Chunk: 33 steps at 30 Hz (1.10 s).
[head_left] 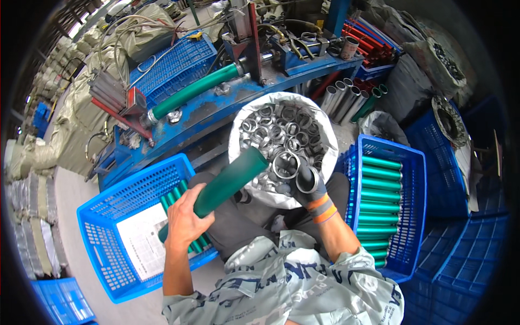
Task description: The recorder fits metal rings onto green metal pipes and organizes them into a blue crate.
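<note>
My bare left hand (187, 218) is wrapped round a green metal tube (232, 177), which slants up to the right over my lap. My right hand (315, 196), in a dark glove with an orange and grey cuff, has its fingers closed on a silver metal ring (286, 164). A second ring (307, 180) sits against the same glove. The tube's far end is close to the rings but apart from them. Right behind my hands stands a white sack (235, 142) holding many loose metal rings (276, 131).
A blue basket (97, 254) at my left holds green tubes and a printed sheet (142, 241); another basket (420, 200) at my right holds stacked green tubes (379, 196). Across the back, a blue bench (197, 116) carries a machine with a green tube (196, 92) clamped in it. Upright tubes (346, 100) stand beside it.
</note>
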Tool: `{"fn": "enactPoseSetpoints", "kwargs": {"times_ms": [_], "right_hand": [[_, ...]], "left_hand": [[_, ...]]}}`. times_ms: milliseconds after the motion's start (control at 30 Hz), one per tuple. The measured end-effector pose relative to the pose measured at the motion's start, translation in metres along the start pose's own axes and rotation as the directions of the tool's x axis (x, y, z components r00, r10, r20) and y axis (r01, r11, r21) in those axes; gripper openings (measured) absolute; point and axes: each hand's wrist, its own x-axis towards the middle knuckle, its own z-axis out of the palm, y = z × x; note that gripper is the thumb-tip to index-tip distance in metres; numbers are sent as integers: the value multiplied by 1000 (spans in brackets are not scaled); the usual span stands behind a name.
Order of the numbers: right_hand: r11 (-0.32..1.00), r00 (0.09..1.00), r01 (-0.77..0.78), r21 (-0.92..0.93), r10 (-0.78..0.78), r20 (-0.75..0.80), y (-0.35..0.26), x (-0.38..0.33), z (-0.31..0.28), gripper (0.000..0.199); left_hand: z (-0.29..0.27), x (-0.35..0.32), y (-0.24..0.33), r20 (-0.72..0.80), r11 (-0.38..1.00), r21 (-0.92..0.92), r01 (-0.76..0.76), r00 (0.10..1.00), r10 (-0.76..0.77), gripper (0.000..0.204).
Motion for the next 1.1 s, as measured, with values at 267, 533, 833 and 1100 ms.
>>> {"fn": "enactPoseSetpoints", "kwargs": {"times_ms": [267,533,833,1100], "right_hand": [[803,993,119,-583,-81,92,-7,0,21,92],[893,987,148,-425,-109,115,-2,2,20,102],[772,993,104,-627,-47,108,-4,-9,26,82],[736,1000,12,-676,-26,-11,-2,-10,27,74]], "left_hand": [[-35,-13,20,-4,998,38,-48,999,48,71],[-39,-15,26,153,984,136,-117,984,96,73],[-27,-19,18,165,995,77,-57,985,44,74],[-16,-16,12,144,991,89,-99,986,86,76]]}}
